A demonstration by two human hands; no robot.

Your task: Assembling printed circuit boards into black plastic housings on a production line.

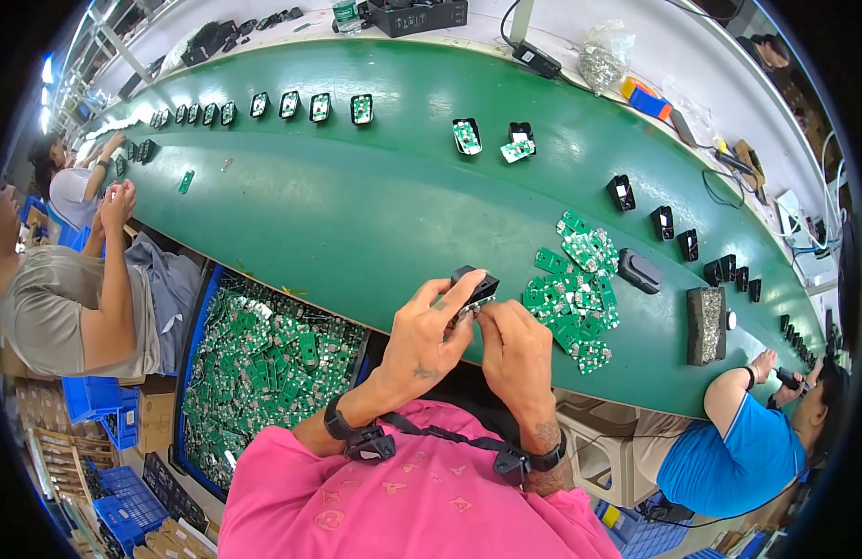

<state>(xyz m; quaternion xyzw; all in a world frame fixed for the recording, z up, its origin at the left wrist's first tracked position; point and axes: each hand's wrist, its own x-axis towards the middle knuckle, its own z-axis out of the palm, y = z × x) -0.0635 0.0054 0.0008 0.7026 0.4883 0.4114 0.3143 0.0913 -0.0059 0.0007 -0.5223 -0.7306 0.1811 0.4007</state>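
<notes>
Shirt [422, 503], bright pink, fills the bottom of our view; two bare forearms extend from it toward a green table [356, 205]. At the table's near edge, the left hand [422, 326] grips a small black case [478, 282], raised between thumb and fingers. The right hand [517, 354] is curled against the case's lower side; its fingertips are partly hidden, so we cannot tell whether they pinch anything or only press.

We judge the case light and stiff, probably smooth plastic that could slip a little; its side walls look the surest hold. Any board inside would be fragile, best taken by its rim.

Left of the hands and lower than the tabletop, we find a blue-rimmed bin [198, 321] heaped with green boards. Right of them, more boards [580, 298] lie piled on the table, a dark shell [641, 270] just beside them.

Farther off, a person in grey [68, 307] sits at our left, another in blue [734, 456] at our right. Cases [361, 123] line the table's far side, several holding boards. Beyond, a clear bag [603, 61] rests on a shelf.
</notes>
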